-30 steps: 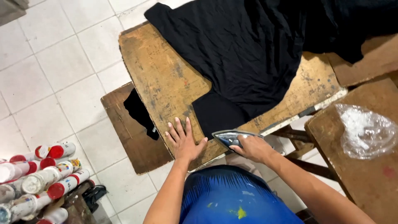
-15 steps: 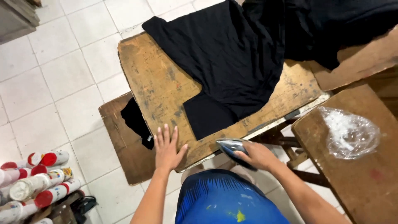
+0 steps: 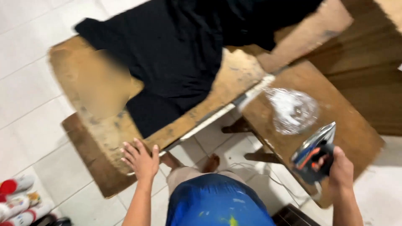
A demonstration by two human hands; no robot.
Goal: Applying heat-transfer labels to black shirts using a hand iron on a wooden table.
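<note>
Board point(image 3: 96, 90) as landmark | left hand point(image 3: 141, 160) flat, fingers spread, on its near edge | black garment point(image 3: 176, 54) lies beyond, lengthwise across board | right hand point(image 3: 341, 169) clamped on iron point(image 3: 314, 152), well right, over side table point(image 3: 335, 100).

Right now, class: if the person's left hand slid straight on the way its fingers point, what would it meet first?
The left hand lies flat on the worn wooden board, fingers pointing up and away from the body. Going straight on, it would probably reach the black garment first, at the dark flap nearest the fingertips; blur leaves the exact edge unclear.
</note>
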